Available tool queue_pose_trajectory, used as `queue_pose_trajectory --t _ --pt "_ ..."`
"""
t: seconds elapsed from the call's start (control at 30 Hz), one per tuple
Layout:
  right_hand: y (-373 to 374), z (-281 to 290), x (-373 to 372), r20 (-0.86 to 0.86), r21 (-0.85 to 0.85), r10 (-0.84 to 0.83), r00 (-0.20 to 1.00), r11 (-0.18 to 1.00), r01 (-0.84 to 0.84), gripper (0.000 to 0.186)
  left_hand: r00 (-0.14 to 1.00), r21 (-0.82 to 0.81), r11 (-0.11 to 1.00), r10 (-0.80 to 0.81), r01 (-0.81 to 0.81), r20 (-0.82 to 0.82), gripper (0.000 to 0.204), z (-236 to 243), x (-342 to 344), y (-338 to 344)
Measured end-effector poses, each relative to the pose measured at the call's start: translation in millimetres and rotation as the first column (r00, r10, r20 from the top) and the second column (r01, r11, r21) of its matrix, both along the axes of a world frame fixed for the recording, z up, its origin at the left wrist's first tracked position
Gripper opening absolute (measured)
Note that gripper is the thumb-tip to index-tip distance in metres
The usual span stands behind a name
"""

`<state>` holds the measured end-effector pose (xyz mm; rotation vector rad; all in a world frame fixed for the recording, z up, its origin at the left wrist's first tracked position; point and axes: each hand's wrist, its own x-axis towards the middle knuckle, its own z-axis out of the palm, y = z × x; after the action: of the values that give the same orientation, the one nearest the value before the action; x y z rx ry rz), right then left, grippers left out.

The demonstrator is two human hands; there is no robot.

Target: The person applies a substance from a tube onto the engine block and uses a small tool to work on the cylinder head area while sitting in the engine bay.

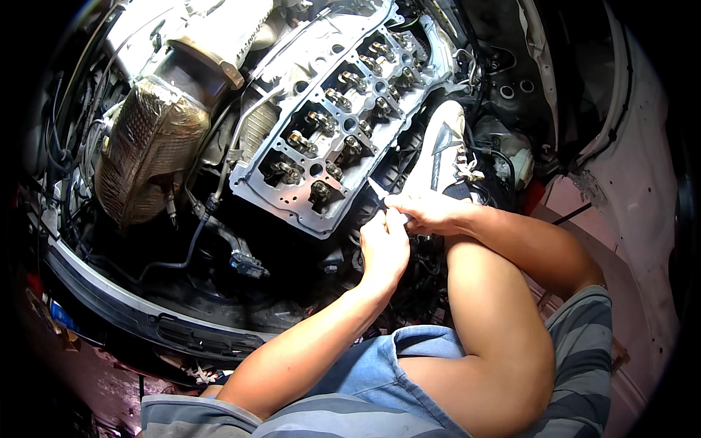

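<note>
My left hand (383,247) and my right hand (432,212) meet beside the near right edge of the open engine's cylinder head (339,206). Both are closed, fingertips pinched together. A small white cone-shaped nozzle (377,189) pokes out from between them toward the head; the rest of what they hold is hidden by the fingers. In the cylinder head, rows of rocker arms (337,98) show through the rectangular openings. Its pale rim runs close to the nozzle's tip, without visible contact.
My shoe (442,150) rests in the engine bay right of the head, my bent knee below. A heat-shielded exhaust part (150,150) stands at left. Hoses and a loose connector (248,264) hang near the front. The car's front edge (146,314) curves along the lower left.
</note>
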<state>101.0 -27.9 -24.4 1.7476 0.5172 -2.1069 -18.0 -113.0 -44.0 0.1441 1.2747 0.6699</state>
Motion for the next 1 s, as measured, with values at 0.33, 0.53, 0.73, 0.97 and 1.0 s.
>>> queue_pose_trajectory --t 0.33,0.53,0.73,0.97,1.0 --pt "1 5 -7 -0.041 -0.172 0.114 0.993 0.978 -0.119 0.037 0.987 -0.12 0.991 0.07 -0.052 0.147 0.034 21 -7 -19" --pt "0 12 -22 -0.161 -0.297 0.261 0.952 0.907 -0.298 0.037 0.972 -0.146 0.986 0.111 -0.082 0.205 0.031 47 -16 -38" --pt "-4 10 -20 -0.193 -0.218 0.335 0.922 0.902 -0.374 0.037 0.962 -0.13 0.987 0.127 -0.098 0.24 0.03 44 -18 -40" --pt "-4 10 -21 -0.248 -0.234 0.318 0.915 0.897 -0.375 0.035 0.949 -0.163 0.985 0.099 -0.051 0.301 0.029 43 -21 -44" --pt "-4 10 -21 -0.246 -0.23 0.308 0.919 0.902 -0.364 0.035 0.949 -0.164 0.985 0.098 -0.05 0.301 0.029 42 -21 -44"
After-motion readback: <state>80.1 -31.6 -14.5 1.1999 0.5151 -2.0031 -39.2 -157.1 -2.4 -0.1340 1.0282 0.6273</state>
